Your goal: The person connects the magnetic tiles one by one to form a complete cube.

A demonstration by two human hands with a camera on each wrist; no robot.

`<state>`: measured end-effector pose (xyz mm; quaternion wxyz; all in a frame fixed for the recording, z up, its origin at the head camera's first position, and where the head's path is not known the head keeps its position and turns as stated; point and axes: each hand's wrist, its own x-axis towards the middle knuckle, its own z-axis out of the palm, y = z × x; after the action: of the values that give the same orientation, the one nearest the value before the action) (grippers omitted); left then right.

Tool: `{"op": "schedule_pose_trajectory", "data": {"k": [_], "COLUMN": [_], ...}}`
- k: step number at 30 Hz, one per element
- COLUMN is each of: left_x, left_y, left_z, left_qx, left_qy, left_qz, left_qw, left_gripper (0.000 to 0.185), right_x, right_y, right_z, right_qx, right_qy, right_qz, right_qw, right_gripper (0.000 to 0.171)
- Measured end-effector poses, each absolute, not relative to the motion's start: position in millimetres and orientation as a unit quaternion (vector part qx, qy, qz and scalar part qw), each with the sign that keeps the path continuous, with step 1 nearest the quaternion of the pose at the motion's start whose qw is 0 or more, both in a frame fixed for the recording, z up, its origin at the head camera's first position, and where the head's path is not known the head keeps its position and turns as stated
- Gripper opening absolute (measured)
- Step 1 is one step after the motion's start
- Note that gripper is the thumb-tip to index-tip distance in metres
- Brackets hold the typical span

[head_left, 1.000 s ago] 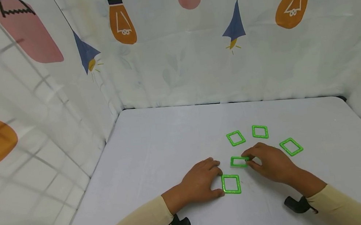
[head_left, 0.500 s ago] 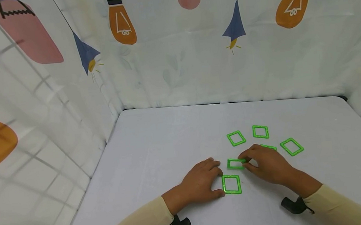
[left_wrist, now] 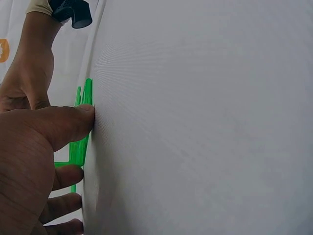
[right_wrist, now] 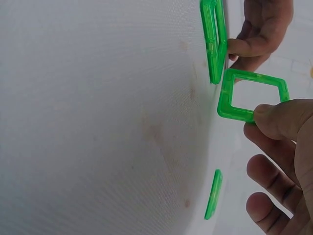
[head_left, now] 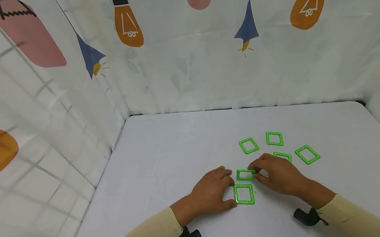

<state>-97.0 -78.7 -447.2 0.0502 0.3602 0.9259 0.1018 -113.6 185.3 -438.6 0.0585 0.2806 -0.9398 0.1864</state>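
Six hollow square frames [right_wrist: 226, 98] are bright green.

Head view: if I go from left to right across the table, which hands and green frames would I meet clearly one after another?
Left hand, the green frame that it touches, right hand, the rightmost green frame.

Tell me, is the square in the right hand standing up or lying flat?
Nearly standing up: in the right wrist view, this square shows its face, while the flat ones look thin.
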Motion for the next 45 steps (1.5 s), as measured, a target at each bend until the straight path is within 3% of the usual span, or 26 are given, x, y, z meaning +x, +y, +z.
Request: {"op": "schedule_pose_trajectory", "data": {"k": [45], "left_x": [-93.9], "left_y": [-77.3], "left_z": [-446.6], "left_qx": [0.353], "left_qy": [0.93], "left_qz": [0.1], "left_qw": [0.038], "left_gripper": [0.047], "right_x": [-108.8], "right_y": [179.2], "right_z": [-437.5], "right_qx": [0.317], "right_qy": [-0.926], "right_qz": [0.201], "right_qw": [0.029], "right_gripper": [0.026]}}
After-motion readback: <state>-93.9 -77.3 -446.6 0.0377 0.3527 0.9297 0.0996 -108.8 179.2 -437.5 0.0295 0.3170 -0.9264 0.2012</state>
